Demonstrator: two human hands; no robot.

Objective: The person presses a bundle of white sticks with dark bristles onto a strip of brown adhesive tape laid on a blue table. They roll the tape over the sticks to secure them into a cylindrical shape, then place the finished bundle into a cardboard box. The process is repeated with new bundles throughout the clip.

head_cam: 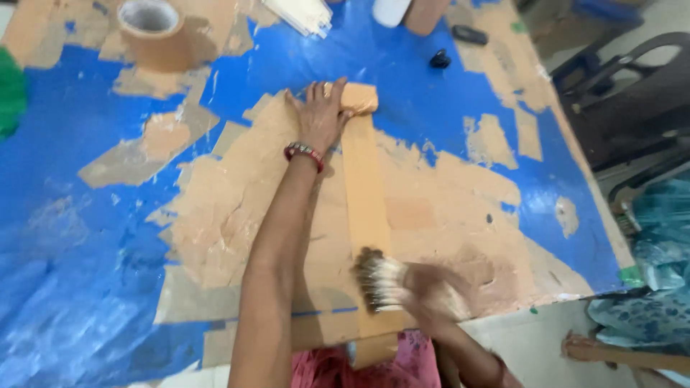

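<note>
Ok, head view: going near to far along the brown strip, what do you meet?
Right hand with brush → bare middle of the strip → left hand pressing the strip's far end → tape roll at the far left of the table.

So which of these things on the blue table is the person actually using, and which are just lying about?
In use:
- brown strip, pinned by left hand
- brush, in right hand

Lying about:
- tape roll
- small black object
- white sticks
</note>
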